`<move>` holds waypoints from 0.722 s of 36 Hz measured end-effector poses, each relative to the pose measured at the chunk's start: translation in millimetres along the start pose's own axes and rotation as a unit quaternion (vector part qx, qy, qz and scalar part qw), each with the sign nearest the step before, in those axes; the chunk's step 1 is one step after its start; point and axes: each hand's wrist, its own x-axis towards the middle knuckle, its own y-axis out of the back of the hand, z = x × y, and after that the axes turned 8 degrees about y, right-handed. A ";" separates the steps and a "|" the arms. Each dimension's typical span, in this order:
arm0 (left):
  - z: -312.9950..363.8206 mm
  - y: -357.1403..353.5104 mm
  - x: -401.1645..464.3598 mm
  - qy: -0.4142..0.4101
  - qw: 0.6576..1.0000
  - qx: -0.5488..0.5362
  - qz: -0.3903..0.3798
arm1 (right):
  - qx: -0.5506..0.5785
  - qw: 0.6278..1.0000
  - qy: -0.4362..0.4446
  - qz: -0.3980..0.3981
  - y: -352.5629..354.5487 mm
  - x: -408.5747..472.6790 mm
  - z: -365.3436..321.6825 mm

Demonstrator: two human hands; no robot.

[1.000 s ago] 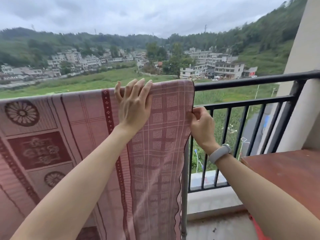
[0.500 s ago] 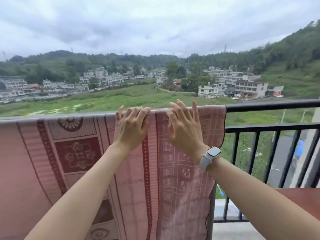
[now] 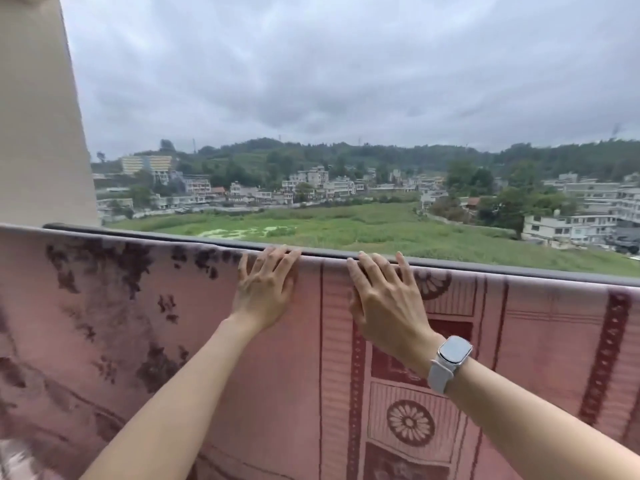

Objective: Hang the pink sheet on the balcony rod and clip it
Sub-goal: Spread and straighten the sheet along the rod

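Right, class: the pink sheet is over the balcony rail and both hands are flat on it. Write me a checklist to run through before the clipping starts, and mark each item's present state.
1. Pink sheet draped over the rail: ok.
2. Left hand steadying the sheet near the rail, fingers straight: ok.
3. Right hand flat on the sheet beside it: ok.
4. Clips within reach: cannot tell, none in view.
5. A hand free to pick up a clip: not ok, both rest on the sheet.
6. Sheet hanging evenly on the far side: cannot tell, hidden behind the rail.
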 end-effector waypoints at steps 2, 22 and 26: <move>-52.5 9.3 3.9 0.029 0.999 0.022 -0.033 | 0.012 1.000 0.002 0.000 -17.6 28.0 -38.6; -511.9 107.9 -128.6 0.301 0.948 0.103 0.003 | 0.270 0.943 0.195 0.002 -214.1 253.2 -477.1; -601.9 113.8 -142.1 0.348 0.931 0.111 0.013 | 0.309 0.921 0.235 -0.025 -265.7 297.6 -559.4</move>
